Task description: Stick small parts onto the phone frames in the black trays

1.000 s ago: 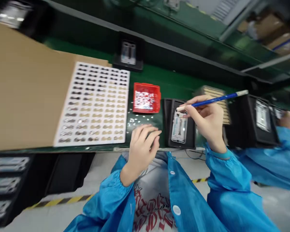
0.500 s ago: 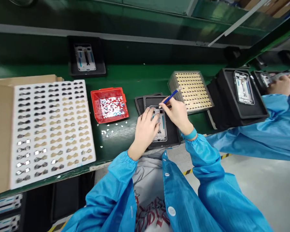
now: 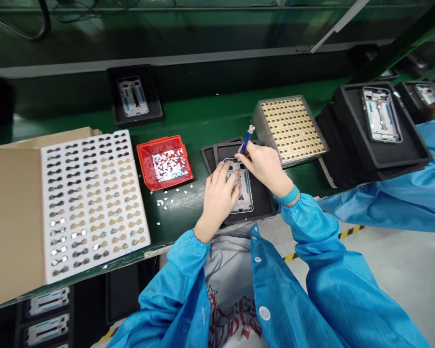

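Your left hand (image 3: 219, 193) lay flat over the rigid, shiny-edged rectangular frame (image 3: 244, 191), its fingers spread a little apart. Your right hand (image 3: 266, 164) had its fingers clamped on 1 slim blue pen-like tool (image 3: 245, 143) with a pale end; its lower tip was hidden by those fingers, near the frame's far edge. That 1 frame sat in the matte black tray (image 3: 263, 198) at the near edge of the green, smooth worktop (image 3: 199, 111).

To the left stood 1 glossy red plastic bin (image 3: 143, 164) of thin white flakes, too small to count, with more flakes scattered on its near side. Farther left, 1 flat white board (image 3: 97, 198) carried 5 columns of bow-tie-shaped pieces, dark and beige, beside brown cardboard (image 3: 14, 212).

Just right of your right hand was 1 clear-walled block (image 3: 292, 128) with a yellowish, dotted top. On the far left, 1 black holder (image 3: 155, 111) bore 1 similar unit (image 3: 133, 96); on the right, a stack of black trays (image 3: 375, 157) bore 1 more on top.
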`<move>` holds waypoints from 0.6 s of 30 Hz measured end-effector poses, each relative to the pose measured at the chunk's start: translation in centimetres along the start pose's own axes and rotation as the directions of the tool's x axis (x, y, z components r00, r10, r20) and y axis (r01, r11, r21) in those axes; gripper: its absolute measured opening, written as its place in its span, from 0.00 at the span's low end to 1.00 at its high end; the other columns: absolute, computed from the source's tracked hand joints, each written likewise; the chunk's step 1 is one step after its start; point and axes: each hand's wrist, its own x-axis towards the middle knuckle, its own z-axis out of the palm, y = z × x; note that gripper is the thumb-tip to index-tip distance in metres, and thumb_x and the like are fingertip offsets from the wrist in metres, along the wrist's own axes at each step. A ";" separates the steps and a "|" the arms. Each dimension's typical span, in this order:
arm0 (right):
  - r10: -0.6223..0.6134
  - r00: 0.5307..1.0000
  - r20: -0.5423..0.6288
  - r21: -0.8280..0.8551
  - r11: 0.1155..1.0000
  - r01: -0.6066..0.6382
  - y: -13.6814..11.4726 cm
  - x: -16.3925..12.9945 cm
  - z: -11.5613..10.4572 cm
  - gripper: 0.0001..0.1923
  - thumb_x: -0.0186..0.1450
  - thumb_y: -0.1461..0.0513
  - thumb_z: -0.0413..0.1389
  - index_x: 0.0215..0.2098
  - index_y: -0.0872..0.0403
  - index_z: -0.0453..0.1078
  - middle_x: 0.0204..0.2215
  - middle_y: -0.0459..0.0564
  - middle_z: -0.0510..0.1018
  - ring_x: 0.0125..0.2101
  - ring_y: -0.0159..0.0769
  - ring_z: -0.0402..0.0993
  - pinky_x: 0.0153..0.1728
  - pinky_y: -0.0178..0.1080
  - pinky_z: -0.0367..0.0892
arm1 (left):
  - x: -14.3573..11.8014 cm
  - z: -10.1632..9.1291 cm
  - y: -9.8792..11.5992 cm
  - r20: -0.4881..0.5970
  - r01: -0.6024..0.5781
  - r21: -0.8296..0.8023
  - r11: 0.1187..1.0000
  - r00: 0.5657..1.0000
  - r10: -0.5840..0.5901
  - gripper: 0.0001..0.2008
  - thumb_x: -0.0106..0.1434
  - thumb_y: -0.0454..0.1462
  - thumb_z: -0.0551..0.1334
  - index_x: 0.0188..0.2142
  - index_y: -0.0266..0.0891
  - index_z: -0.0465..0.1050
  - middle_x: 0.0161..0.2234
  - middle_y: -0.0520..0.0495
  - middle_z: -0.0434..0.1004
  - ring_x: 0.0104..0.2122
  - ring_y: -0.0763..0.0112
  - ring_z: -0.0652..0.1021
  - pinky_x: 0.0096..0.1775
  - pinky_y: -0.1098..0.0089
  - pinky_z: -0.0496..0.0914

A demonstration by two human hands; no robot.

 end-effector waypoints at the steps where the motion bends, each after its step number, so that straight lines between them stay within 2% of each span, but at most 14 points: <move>1: -0.005 1.000 0.016 -0.007 1.000 0.005 0.0 0.0 -0.1 0.16 0.81 0.56 0.56 0.58 0.59 0.75 0.46 0.61 0.88 0.44 0.54 0.86 0.36 0.42 0.66 | 0.0 0.0 0.0 -0.003 -0.003 0.000 1.000 1.000 0.003 0.20 0.76 0.37 0.58 0.64 0.39 0.75 0.70 0.32 0.72 0.71 0.46 0.70 0.63 0.50 0.71; 5: -0.022 1.000 0.009 0.005 1.000 0.022 -0.3 -0.5 0.2 0.17 0.82 0.56 0.54 0.60 0.59 0.74 0.46 0.61 0.88 0.44 0.52 0.85 0.37 0.41 0.66 | 0.2 -0.2 0.1 -0.003 -0.009 0.008 1.000 1.000 0.009 0.20 0.76 0.37 0.58 0.64 0.38 0.75 0.69 0.32 0.72 0.70 0.46 0.69 0.63 0.50 0.71; 8: -0.041 0.999 0.003 0.004 0.999 0.041 -0.5 -1.2 0.4 0.18 0.82 0.57 0.52 0.63 0.59 0.72 0.47 0.62 0.88 0.44 0.50 0.86 0.36 0.40 0.67 | 0.9 -0.5 0.1 0.026 0.013 0.032 0.999 1.000 -0.013 0.23 0.75 0.39 0.60 0.67 0.37 0.72 0.67 0.32 0.74 0.65 0.45 0.72 0.59 0.50 0.73; 11: -0.047 0.998 0.035 -0.009 0.999 0.047 -0.2 -1.8 0.5 0.17 0.82 0.58 0.53 0.61 0.59 0.74 0.45 0.64 0.89 0.43 0.51 0.88 0.36 0.39 0.70 | 1.9 -0.8 0.3 0.054 0.010 0.098 0.995 0.998 -0.015 0.23 0.74 0.39 0.62 0.65 0.35 0.74 0.64 0.31 0.75 0.59 0.45 0.75 0.55 0.51 0.74; 13: -0.054 0.998 0.026 0.048 0.997 0.053 0.4 -2.2 0.5 0.15 0.80 0.58 0.54 0.57 0.59 0.76 0.45 0.64 0.89 0.43 0.52 0.89 0.37 0.40 0.74 | 2.5 -0.9 0.5 0.059 -0.012 0.142 0.990 0.998 0.004 0.22 0.74 0.39 0.63 0.64 0.36 0.75 0.62 0.31 0.76 0.59 0.45 0.74 0.54 0.52 0.75; 15: -0.070 0.996 -0.054 0.194 0.978 0.080 1.0 -3.1 0.6 0.14 0.79 0.58 0.55 0.52 0.57 0.78 0.45 0.63 0.89 0.43 0.53 0.89 0.40 0.43 0.79 | 2.8 -0.9 0.7 0.045 -0.023 0.164 0.986 0.999 0.016 0.22 0.73 0.38 0.63 0.65 0.38 0.74 0.61 0.33 0.77 0.59 0.47 0.75 0.54 0.53 0.75; 18: -0.015 0.954 -0.300 0.479 0.862 0.164 1.7 -5.8 1.0 0.18 0.79 0.51 0.51 0.47 0.51 0.80 0.47 0.59 0.90 0.47 0.53 0.89 0.48 0.50 0.83 | 2.1 -1.1 0.9 -0.051 -0.033 0.124 0.992 0.998 0.040 0.21 0.73 0.37 0.63 0.64 0.39 0.75 0.61 0.34 0.77 0.60 0.48 0.76 0.58 0.50 0.75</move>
